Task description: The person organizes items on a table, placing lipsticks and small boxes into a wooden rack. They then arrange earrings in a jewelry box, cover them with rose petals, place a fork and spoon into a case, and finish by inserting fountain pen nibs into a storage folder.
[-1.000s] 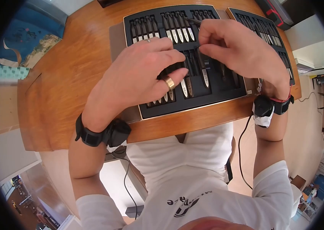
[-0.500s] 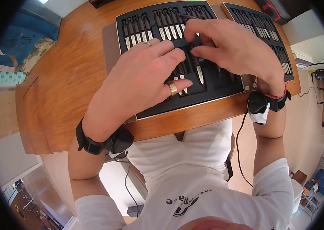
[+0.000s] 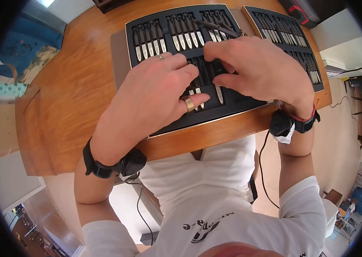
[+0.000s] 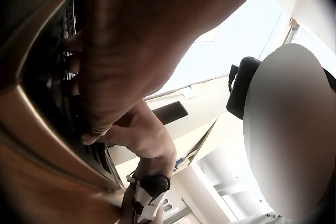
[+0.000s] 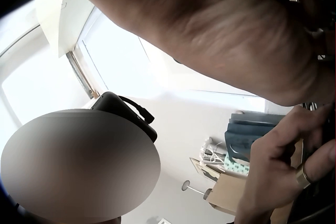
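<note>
A shallow black case [image 3: 245,103] holds rows of slim dark pieces with white, pointed, labelled ends [image 3: 184,40]. My left hand [image 3: 146,88] rests over its lower left part, thumb apart from the bent fingers, fingertips among the short row. In the left wrist view, the left fingers [image 4: 73,66] reach down to the case. Over the right part, my right hand [image 3: 256,64] has thumb and index curled toward each other. A single labelled piece [image 3: 219,95] shows just below that thumb; whether the fingers pinch it I cannot tell. A long dark slender tool [image 3: 217,27] lies slantwise above the right hand.
A second case [image 3: 271,32] with similar pieces stands to the right on the wooden table [image 3: 69,94]. A black and red box [image 3: 303,13] is behind it. Blue bags [image 3: 22,47] stand at the far left. Cables [image 3: 263,167] hang from both wrist cameras.
My right hand has come nearer to me over the case, uncovering more of the long dark tool; its thumb now overlaps the single labelled piece. My left hand stays over the short row.
</note>
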`<state>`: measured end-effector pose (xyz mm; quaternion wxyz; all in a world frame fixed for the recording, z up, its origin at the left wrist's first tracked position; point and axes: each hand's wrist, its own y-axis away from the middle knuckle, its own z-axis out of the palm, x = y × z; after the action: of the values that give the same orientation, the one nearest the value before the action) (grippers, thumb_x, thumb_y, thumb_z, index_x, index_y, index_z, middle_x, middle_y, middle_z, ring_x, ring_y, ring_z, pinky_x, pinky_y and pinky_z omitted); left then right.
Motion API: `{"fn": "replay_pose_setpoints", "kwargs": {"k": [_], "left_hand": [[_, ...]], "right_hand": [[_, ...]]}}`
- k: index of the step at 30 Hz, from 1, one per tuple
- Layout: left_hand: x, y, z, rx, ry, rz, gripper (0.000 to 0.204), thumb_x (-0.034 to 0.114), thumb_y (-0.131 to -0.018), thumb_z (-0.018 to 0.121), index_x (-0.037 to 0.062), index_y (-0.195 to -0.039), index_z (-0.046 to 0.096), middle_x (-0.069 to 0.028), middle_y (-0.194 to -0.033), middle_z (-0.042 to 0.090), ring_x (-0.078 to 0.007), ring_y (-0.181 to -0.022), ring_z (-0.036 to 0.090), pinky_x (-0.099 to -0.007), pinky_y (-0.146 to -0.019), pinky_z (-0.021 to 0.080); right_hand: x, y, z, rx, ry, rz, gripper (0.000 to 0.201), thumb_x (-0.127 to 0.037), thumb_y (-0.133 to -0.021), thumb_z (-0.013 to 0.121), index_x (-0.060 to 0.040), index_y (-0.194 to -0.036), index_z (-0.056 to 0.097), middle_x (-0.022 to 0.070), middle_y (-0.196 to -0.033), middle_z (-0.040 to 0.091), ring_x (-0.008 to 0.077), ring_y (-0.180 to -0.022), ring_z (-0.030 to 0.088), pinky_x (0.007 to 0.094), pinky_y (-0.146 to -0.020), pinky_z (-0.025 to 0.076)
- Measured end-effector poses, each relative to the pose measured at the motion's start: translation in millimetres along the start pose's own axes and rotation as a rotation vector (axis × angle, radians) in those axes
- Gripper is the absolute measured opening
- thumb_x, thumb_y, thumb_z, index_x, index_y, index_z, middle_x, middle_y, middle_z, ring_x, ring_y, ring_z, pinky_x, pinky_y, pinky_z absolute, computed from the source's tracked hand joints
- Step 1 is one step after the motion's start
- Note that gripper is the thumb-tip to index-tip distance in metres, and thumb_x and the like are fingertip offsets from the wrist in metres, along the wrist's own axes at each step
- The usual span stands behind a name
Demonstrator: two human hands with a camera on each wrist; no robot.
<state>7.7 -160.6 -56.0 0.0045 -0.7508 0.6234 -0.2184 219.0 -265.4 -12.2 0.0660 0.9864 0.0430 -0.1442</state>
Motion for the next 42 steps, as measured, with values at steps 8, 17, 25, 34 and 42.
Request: {"fn": "replay_pose_setpoints", "kwargs": {"k": [8, 17, 25, 34, 42], "left_hand": [[-1.4, 0.3, 2.5, 0.034, 0.033, -0.022, 0.045, 0.033, -0.084, 0.089, -0.0007, -0.108, 0.073, -0.0131, -0.089, 0.066, -0.0358, -0.084, 0.066, -0.0443, -0.075, 0.055], [-6.2, -1.1, 2.1, 0.044, 0.123, -0.055, 0.043, 0.029, -0.082, 0.092, 0.0004, -0.107, 0.073, -0.0085, -0.078, 0.058, -0.0282, -0.071, 0.06, -0.039, -0.066, 0.05], [-15.2, -6.4, -1.8, 0.208, 0.596, -0.419, 0.015, 0.011, -0.102, 0.074, 0.0021, -0.113, 0.069, 0.0058, -0.085, 0.06, -0.0022, -0.073, 0.051, -0.0219, -0.065, 0.042], [-12.6, -9.9, -3.0, 0.347, 0.845, -0.387, 0.026, 0.021, -0.107, 0.071, -0.0007, -0.12, 0.072, 0.0016, -0.089, 0.069, -0.0036, -0.069, 0.053, -0.0208, -0.061, 0.042], [-10.3, -9.0, -6.2, 0.216, 0.906, -0.441, 0.022, 0.019, -0.106, 0.073, -0.0011, -0.115, 0.073, -0.0017, -0.085, 0.072, -0.0042, -0.063, 0.053, -0.0209, -0.056, 0.041]], "right_hand": [[34.5, -22.9, 3.7, 0.354, -0.152, -0.065, 0.026, -0.019, -0.091, 0.081, -0.0034, -0.107, 0.068, 0.0101, -0.076, 0.061, 0.025, -0.068, 0.058, 0.039, -0.063, 0.045], [46.7, -36.3, 28.1, 0.534, 0.214, 0.061, 0.019, -0.018, -0.098, 0.071, -0.0012, -0.105, 0.072, 0.0205, -0.087, 0.072, 0.0414, -0.083, 0.07, 0.044, -0.074, 0.055], [19.1, -23.0, -0.2, 0.154, -0.796, 0.026, 0.022, -0.019, -0.105, 0.071, 0.0021, -0.101, 0.073, -0.0008, -0.079, 0.069, 0.0024, -0.067, 0.055, 0.0209, -0.058, 0.042], [5.3, -20.9, -5.9, -0.129, -0.812, 0.061, 0.023, -0.02, -0.106, 0.07, -0.0004, -0.096, 0.074, -0.0006, -0.07, 0.067, 0.0009, -0.052, 0.044, 0.0225, -0.046, 0.029], [7.8, -20.0, -1.8, -0.011, -0.676, 0.004, 0.026, -0.024, -0.106, 0.07, -0.0012, -0.095, 0.076, -0.0034, -0.067, 0.064, 0.0014, -0.057, 0.048, 0.0233, -0.05, 0.033]]}}
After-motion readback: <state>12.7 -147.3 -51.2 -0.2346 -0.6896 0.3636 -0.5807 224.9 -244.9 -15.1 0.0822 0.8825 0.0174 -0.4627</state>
